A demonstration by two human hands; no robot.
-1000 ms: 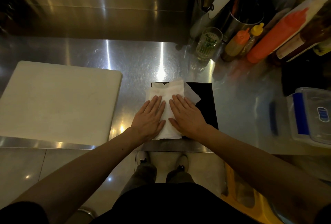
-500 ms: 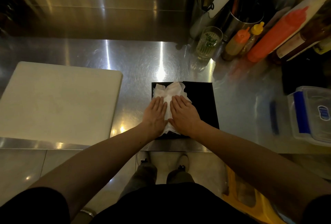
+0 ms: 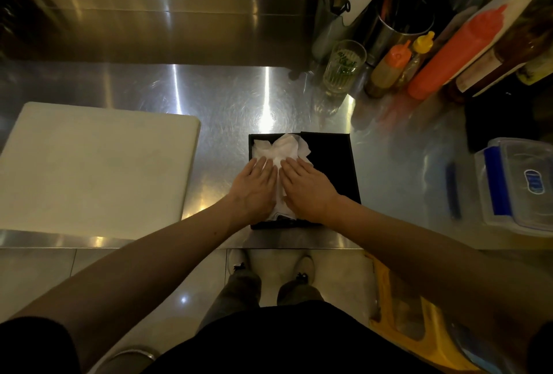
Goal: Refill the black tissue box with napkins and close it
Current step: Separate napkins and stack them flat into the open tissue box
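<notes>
The black tissue box point(image 3: 332, 164) lies open on the steel counter near its front edge. White napkins point(image 3: 281, 147) sit crumpled inside its left half, bunched up at the far end. My left hand point(image 3: 254, 188) and my right hand point(image 3: 308, 186) lie side by side, palms down and fingers flat, pressing on the napkins. The near part of the napkins is hidden under both hands. The dark right part of the box shows no napkins.
A white cutting board point(image 3: 92, 164) lies to the left. A glass point(image 3: 344, 65), squeeze bottles point(image 3: 389, 68) and a utensil holder point(image 3: 401, 26) stand at the back right. A clear plastic container with a blue clip point(image 3: 520, 185) sits at the right.
The napkins, spread flat and overhanging the box a second ago, have sunk into it and crumpled. Both hands have moved closer together and pushed down.
</notes>
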